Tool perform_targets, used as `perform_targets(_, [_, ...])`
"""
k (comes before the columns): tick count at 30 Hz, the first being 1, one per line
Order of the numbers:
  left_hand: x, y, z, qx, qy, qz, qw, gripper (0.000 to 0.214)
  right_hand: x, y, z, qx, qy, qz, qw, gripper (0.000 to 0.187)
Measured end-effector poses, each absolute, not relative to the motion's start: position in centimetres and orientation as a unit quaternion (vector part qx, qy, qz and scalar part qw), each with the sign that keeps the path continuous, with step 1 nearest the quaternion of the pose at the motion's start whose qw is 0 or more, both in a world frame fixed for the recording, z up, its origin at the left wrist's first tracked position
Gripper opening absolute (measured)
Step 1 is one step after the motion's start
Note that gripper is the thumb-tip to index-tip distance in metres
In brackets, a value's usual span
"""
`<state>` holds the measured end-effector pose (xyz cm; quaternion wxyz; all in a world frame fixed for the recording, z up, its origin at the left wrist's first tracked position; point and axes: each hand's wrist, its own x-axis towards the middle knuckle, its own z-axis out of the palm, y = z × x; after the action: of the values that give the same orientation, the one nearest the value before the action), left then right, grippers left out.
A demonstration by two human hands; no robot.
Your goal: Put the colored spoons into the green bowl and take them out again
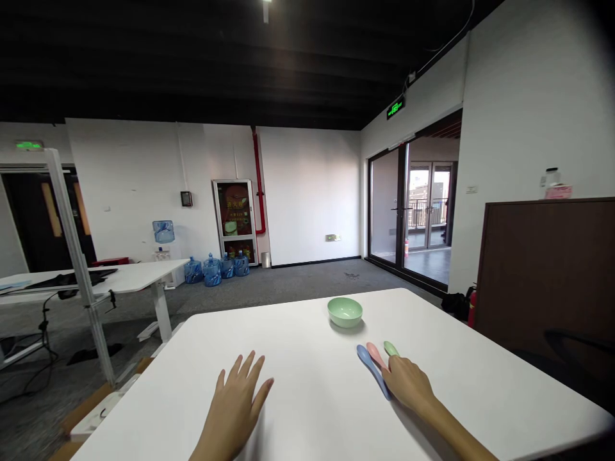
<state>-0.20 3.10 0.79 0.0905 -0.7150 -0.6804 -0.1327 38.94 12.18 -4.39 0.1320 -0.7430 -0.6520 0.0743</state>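
Observation:
My right hand point(408, 384) is closed, its fingers pinched down at the handle of a pink spoon point(375, 353) on the white table point(307, 397). Just left of those fingers lies a blue spoon point(372, 370), bowl end pointing away from me. On the other side, a green spoon point(391, 348) shows only its bowl, and the hand covers the rest. Beyond the spoons stands a light green bowl point(344, 312), upright, with nothing seen inside. Over the left part of the table, my left hand point(235, 403) is open with fingers spread, holding nothing.
A brown cabinet point(548, 275) stands to the right of the table. At the left are another white table point(144, 276) and a metal post point(72, 243). Several blue water jugs point(212, 271) sit on the floor by the far wall. Glass doors point(384, 205) are at the back right.

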Motion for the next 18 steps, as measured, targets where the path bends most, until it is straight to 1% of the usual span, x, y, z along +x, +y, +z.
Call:
perform_targets(4, [-0.26,3.11,0.71,-0.713,-0.681,-0.136,0.093,0.056,38.89,12.43,-4.72,-0.741,-0.652,0.068,0.146,0.048])
perform_targets(7, [-0.25,3.07,0.82,-0.714,-0.682,-0.132,0.09,0.057,38.86,12.63,-4.95,-0.745,-0.647,0.062,0.149,0.046])
perform_targets(10, [-0.15,2.93,1.05,-0.714,-0.683,-0.129,0.085,0.058,38.8,12.55,-4.91,-0.747,-0.649,0.055,0.134,0.042])
perform_targets(14, [0.0,2.77,1.24,-0.712,-0.687,-0.121,0.084,0.057,38.65,12.14,-4.44,-0.746,-0.656,0.051,0.104,0.044])
perform_targets(18, [-0.05,2.86,1.1,-0.713,-0.684,-0.123,0.086,0.057,38.57,11.96,-4.13,-0.749,-0.653,0.056,0.101,0.042])
